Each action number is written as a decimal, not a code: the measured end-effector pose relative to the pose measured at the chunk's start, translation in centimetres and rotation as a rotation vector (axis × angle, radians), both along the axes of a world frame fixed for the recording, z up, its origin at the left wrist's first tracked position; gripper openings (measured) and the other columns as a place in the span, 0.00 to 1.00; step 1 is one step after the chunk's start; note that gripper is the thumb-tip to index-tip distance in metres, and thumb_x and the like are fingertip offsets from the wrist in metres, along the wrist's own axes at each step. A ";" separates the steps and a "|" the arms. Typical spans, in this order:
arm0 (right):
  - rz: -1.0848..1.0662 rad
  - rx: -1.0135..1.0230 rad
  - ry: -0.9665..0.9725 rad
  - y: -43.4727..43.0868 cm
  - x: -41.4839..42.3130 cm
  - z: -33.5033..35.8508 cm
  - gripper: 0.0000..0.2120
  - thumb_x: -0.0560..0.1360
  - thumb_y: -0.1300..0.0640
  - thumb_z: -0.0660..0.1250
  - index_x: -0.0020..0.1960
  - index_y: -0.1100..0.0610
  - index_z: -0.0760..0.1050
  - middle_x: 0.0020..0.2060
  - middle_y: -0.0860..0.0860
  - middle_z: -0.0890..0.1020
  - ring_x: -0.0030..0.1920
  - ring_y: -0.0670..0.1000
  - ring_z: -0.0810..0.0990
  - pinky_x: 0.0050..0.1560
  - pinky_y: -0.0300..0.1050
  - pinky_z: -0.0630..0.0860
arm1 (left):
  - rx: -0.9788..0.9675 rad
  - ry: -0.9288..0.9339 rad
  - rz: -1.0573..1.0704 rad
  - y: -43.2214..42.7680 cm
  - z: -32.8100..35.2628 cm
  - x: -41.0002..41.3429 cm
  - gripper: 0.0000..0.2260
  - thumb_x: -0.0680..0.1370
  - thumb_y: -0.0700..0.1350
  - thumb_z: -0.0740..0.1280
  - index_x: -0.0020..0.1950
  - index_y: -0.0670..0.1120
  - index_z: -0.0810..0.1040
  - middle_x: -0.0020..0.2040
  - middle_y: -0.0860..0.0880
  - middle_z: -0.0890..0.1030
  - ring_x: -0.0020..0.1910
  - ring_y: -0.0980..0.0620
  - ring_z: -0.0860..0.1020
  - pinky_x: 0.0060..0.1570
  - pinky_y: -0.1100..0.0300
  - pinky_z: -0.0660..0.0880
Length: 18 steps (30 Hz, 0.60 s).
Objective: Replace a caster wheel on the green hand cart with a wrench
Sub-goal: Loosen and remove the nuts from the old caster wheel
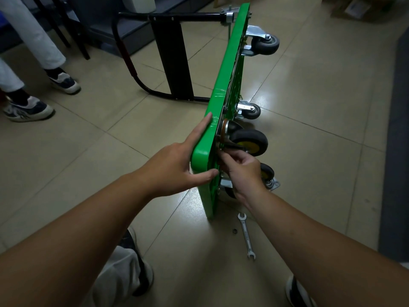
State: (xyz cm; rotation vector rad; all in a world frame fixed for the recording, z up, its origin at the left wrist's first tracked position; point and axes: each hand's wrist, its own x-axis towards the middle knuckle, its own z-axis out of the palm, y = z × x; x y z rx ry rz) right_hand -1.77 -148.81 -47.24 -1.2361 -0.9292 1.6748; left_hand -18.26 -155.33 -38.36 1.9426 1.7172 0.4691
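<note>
Bracing the green hand cart (223, 89) with your spread left hand (177, 171), your right hand (242, 168) pinches hardware beside the yellow-hubbed caster (249, 141); wrench (246, 234) lies on the floor, so tightening likely remains.

The place looks like an office or a back room, though it is hard to be sure. The floor (309, 89) has big, shiny beige tiles, and a dark mat (396, 151) runs along the right side. Black chair legs (66, 29) stand at the top left, next to a grey cabinet (124, 23). Cardboard boxes (358, 7) sit on the floor in the far right corner. Another person's legs and sneakers (28, 109) show on the left.
</note>
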 end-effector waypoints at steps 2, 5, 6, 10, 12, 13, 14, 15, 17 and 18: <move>-0.034 -0.015 0.004 0.1 -0.3 0.0 0.08 0.74 0.56 0.75 0.50 0.59 0.84 0.46 0.55 0.87 0.51 0.55 0.86 0.59 0.58 0.81 | 0.001 -0.005 -0.003 0.0 0.0 0.0 0.51 0.75 0.60 0.73 0.79 0.68 0.34 0.54 0.43 0.85 0.37 0.54 0.83 0.45 0.48 0.82; -0.078 0.003 -0.068 0.2 -0.7 0.0 0.07 0.74 0.52 0.75 0.46 0.56 0.85 0.44 0.52 0.87 0.50 0.53 0.86 0.57 0.57 0.81 | 0.002 -0.013 -0.003 0.0 -0.1 0.0 0.50 0.75 0.60 0.73 0.79 0.68 0.34 0.54 0.43 0.85 0.37 0.53 0.83 0.44 0.48 0.82; -0.078 0.014 -0.092 0.3 -0.7 -0.1 0.08 0.74 0.51 0.75 0.46 0.56 0.85 0.44 0.52 0.87 0.49 0.53 0.86 0.56 0.57 0.82 | 0.002 -0.011 -0.003 0.0 -0.1 -0.1 0.50 0.75 0.60 0.73 0.79 0.68 0.34 0.54 0.43 0.85 0.37 0.53 0.83 0.44 0.48 0.82; -0.067 -0.031 -0.131 0.2 -0.6 -0.2 0.12 0.73 0.48 0.75 0.48 0.57 0.84 0.43 0.51 0.87 0.47 0.50 0.87 0.54 0.54 0.83 | 0.003 -0.019 -0.007 0.0 -0.1 -0.1 0.50 0.76 0.60 0.73 0.79 0.69 0.34 0.54 0.42 0.85 0.39 0.51 0.84 0.45 0.47 0.82; -0.043 -0.050 -0.134 0.1 -0.3 -0.1 0.14 0.73 0.47 0.75 0.47 0.58 0.84 0.41 0.51 0.87 0.45 0.50 0.87 0.52 0.52 0.83 | 0.002 -0.026 -0.011 0.1 -0.2 -0.1 0.50 0.76 0.60 0.73 0.79 0.69 0.34 0.55 0.42 0.85 0.40 0.50 0.84 0.46 0.47 0.82; -0.030 -0.035 -0.148 0.1 -0.2 0.0 0.13 0.74 0.47 0.75 0.47 0.57 0.84 0.41 0.51 0.87 0.44 0.50 0.87 0.50 0.50 0.83 | 0.002 -0.025 -0.011 0.1 -0.2 -0.1 0.50 0.76 0.60 0.73 0.78 0.69 0.34 0.55 0.41 0.85 0.40 0.50 0.84 0.46 0.46 0.82; -0.023 -0.003 -0.168 0.1 0.0 0.1 0.12 0.74 0.47 0.74 0.46 0.57 0.83 0.41 0.51 0.87 0.44 0.49 0.86 0.49 0.47 0.83 | 0.003 -0.023 -0.010 0.1 -0.2 -0.1 0.50 0.76 0.60 0.73 0.78 0.69 0.34 0.54 0.42 0.85 0.39 0.51 0.84 0.45 0.47 0.82; -0.022 0.032 -0.185 0.0 0.1 0.2 0.10 0.75 0.49 0.74 0.46 0.56 0.83 0.41 0.51 0.87 0.44 0.48 0.86 0.48 0.45 0.83 | 0.004 -0.023 -0.010 0.0 -0.2 -0.1 0.50 0.76 0.60 0.73 0.78 0.69 0.34 0.54 0.42 0.85 0.39 0.51 0.84 0.45 0.47 0.83; -0.033 0.078 -0.177 -0.2 0.1 0.2 0.06 0.76 0.53 0.74 0.48 0.56 0.83 0.43 0.51 0.87 0.46 0.47 0.86 0.48 0.42 0.82 | 0.002 -0.031 -0.012 0.0 -0.2 -0.2 0.50 0.76 0.60 0.73 0.78 0.69 0.34 0.55 0.41 0.85 0.40 0.50 0.84 0.45 0.46 0.83; -0.038 0.086 -0.150 -0.4 0.1 0.2 0.05 0.76 0.55 0.73 0.49 0.57 0.83 0.43 0.51 0.87 0.46 0.47 0.86 0.48 0.40 0.82 | 0.001 -0.030 -0.010 0.0 -0.2 -0.2 0.50 0.75 0.60 0.73 0.78 0.69 0.34 0.55 0.42 0.85 0.40 0.50 0.84 0.45 0.47 0.83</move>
